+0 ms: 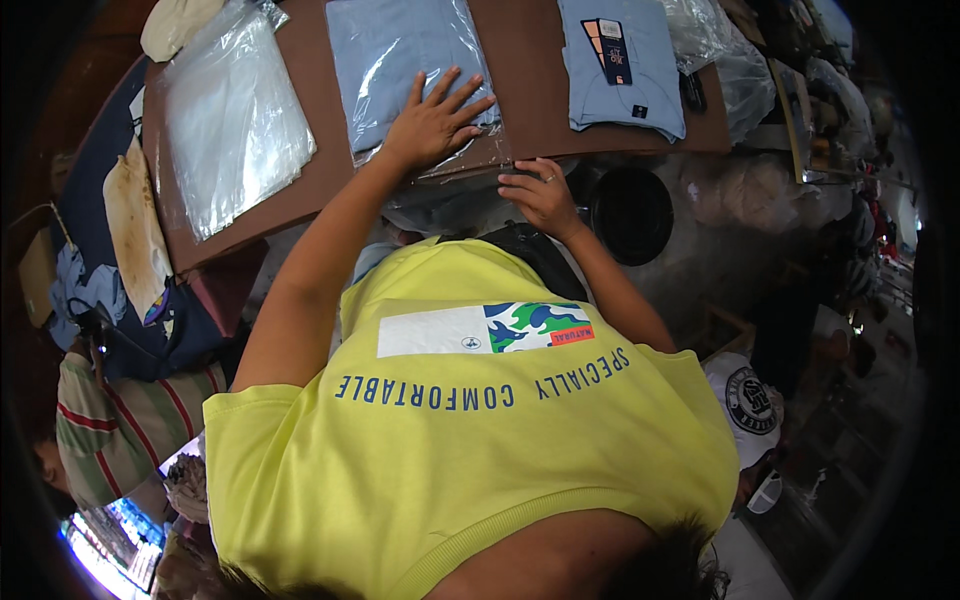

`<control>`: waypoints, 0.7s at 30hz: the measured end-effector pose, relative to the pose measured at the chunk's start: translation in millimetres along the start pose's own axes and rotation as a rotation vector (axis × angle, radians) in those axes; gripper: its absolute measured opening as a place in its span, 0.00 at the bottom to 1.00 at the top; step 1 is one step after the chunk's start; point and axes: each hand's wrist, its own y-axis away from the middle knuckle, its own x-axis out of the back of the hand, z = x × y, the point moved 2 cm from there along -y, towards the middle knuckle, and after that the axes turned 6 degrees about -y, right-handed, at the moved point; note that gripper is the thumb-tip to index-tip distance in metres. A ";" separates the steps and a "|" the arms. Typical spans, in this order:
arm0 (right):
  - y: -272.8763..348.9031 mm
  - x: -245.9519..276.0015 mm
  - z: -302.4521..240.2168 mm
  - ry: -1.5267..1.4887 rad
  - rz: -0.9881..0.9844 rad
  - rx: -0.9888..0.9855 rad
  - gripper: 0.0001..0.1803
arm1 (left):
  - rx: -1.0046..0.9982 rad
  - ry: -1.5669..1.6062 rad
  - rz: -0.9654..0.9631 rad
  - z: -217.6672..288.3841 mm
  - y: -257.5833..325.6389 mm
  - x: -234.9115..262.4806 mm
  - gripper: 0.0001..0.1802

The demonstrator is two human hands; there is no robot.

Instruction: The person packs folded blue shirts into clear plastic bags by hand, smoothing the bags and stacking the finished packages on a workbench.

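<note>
A folded light blue garment (pixel 385 65) lies inside a clear plastic bag (pixel 478 150) at the middle of the brown table. My left hand (pixel 432 122) rests flat on the bagged garment with its fingers spread. Just beyond the table's near edge, my right hand (pixel 543 197) has its fingers closed at the near right corner of the bag. The thin film between those fingers is hard to make out. To the right lies another folded blue garment (pixel 600 95), with dark and orange tags (pixel 612 55) on top.
Clear plastic bags (pixel 235 130) lie stacked on the table's left side. More crumpled plastic (pixel 735 85) is at the far right. A round black object (pixel 632 215) sits below the near edge of the brown table (pixel 530 60). Other people (pixel 130 425) are close by on both sides.
</note>
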 end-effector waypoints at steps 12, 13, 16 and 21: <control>-49.7 9.3 28.7 0.166 -0.273 0.042 0.42 | -0.110 0.136 -0.323 -53.4 140.1 62.1 0.46; -54.1 4.9 33.5 0.190 -0.293 0.079 0.39 | -0.105 0.083 -0.403 -51.7 147.1 56.3 0.44; -56.5 1.9 37.1 0.152 -0.328 0.123 0.26 | -0.067 -0.281 -0.229 -42.2 156.6 35.0 0.38; -60.4 6.2 34.1 -0.046 -0.169 0.140 0.08 | 0.094 0.103 0.013 -29.7 153.6 38.6 0.24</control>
